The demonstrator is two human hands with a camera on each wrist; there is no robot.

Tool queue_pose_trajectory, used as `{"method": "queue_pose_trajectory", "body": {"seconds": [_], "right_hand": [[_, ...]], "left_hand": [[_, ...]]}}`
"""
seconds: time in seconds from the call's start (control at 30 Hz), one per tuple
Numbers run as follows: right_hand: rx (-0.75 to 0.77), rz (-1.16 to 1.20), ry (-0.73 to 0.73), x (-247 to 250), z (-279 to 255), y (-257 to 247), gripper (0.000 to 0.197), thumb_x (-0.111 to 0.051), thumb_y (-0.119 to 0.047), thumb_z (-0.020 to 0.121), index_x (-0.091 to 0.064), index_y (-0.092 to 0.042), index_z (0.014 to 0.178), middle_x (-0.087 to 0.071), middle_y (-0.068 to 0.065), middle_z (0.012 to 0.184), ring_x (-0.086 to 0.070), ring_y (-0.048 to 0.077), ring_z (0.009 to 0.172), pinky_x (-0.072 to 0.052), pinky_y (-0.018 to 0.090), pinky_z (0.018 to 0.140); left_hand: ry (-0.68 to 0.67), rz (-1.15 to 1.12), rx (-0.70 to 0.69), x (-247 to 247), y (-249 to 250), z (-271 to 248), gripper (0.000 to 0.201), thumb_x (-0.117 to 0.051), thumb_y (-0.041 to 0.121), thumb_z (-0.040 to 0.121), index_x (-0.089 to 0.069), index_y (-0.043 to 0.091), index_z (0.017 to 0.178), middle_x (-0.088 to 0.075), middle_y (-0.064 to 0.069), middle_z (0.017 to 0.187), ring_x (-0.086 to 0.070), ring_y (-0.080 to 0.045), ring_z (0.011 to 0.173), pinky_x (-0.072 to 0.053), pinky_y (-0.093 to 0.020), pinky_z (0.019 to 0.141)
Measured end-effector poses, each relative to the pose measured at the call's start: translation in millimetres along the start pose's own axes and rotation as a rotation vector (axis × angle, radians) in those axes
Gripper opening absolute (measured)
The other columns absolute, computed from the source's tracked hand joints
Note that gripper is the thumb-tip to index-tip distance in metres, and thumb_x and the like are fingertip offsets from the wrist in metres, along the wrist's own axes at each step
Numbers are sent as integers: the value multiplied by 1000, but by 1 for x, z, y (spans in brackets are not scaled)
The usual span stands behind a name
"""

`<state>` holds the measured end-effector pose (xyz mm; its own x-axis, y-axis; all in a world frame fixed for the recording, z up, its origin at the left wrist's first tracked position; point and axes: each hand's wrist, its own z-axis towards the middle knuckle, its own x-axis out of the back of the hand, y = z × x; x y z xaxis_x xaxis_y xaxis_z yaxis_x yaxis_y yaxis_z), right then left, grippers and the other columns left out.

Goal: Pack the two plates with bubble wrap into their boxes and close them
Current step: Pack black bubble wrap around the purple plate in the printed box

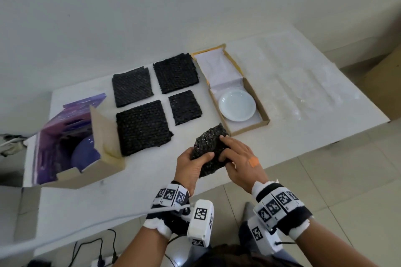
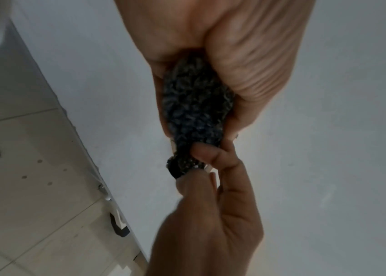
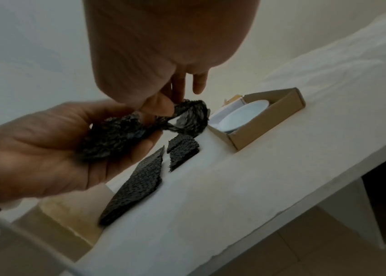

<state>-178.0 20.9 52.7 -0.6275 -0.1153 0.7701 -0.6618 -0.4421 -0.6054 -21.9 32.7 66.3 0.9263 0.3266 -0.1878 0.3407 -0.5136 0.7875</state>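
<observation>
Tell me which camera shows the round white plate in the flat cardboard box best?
The head view: the round white plate shows whole from above, lying in the open flat cardboard box. The right wrist view catches the plate only edge-on, partly hidden by the box wall. The left wrist view does not show it.
</observation>
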Motion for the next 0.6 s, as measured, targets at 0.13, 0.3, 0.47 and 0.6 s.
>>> {"method": "queue_pose_trajectory", "body": {"seconds": [0.13, 0.3, 0.47, 0.6], "right_hand": [[-545, 458, 106, -12, 10, -27, 22, -57, -25, 76, -53, -26, 97, -55, -6, 127, -51, 14, 117, -43, 35, 97], [-1006, 947, -138, -29, 33, -56, 30, -66, -23, 82, -55, -14, 108, -62, 8, 99, -61, 22, 82, -50, 31, 64], [-944, 907, -154, -54, 35, -72, 13, -65, -6, 82, -56, -11, 74, -56, 6, 67, -52, 16, 57, -40, 21, 43], [-809, 725, -68, -63, 37, -81, 22, -68, -2, 79, -53, -13, 67, -53, 4, 62, -47, 17, 54, -38, 23, 42]], "left_hand": [[10, 21, -44, 41, 0, -6, 27, -73, -2, 73, -66, 2, 99, -71, -16, 93, -67, -30, 84, -56, -44, 81], [21, -4, -57, 84, 4, -16, 27, -72, -5, 73, -67, 7, 97, -72, -12, 92, -68, -27, 82, -56, -38, 74], [55, -42, -38, 116, 10, -21, 23, -74, 2, 73, -69, 5, 95, -72, -16, 92, -68, -30, 81, -56, -39, 73], [155, -24, -40, 130, 10, -18, 11, -73, 3, 76, -66, 7, 84, -69, -18, 88, -66, -29, 79, -57, -44, 71]]}}
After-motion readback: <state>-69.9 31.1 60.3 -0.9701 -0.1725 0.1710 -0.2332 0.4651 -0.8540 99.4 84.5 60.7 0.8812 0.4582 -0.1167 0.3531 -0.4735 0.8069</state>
